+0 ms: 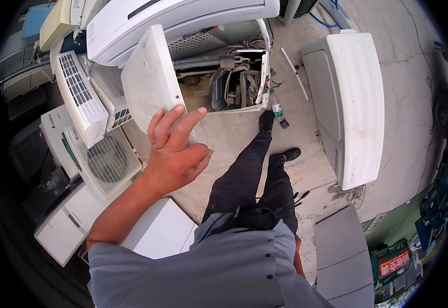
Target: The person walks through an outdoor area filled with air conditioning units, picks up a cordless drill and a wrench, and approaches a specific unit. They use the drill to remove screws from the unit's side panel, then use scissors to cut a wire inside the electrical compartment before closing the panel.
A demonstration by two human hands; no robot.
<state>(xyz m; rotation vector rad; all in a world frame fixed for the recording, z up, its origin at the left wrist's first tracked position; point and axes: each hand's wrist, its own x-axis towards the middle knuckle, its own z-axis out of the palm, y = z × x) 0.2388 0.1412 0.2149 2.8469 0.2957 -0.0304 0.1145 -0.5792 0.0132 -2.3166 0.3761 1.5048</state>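
My left hand point(175, 146) reaches forward with its fingers spread apart and bent a little. It overlaps the lower edge of an upright, tilted white panel point(144, 82); whether the fingertips touch the panel I cannot tell. Just beyond stands an opened white outdoor air-conditioner unit point(265, 66), its casing off on this side. Inside it show a dark electrical assembly with bundled wires point(234, 84) and a mesh grille point(196, 45). Of my right arm only a sliver shows beside my waist; the right hand is hidden.
A white indoor air-conditioner unit point(183, 25) lies behind the opened casing. Another white appliance casing point(360, 102) stands to the right. An outdoor unit with a fan grille point(106, 159) and more units crowd the left. A plastic bottle point(276, 107) lies by my foot, near a white strip point(295, 73).
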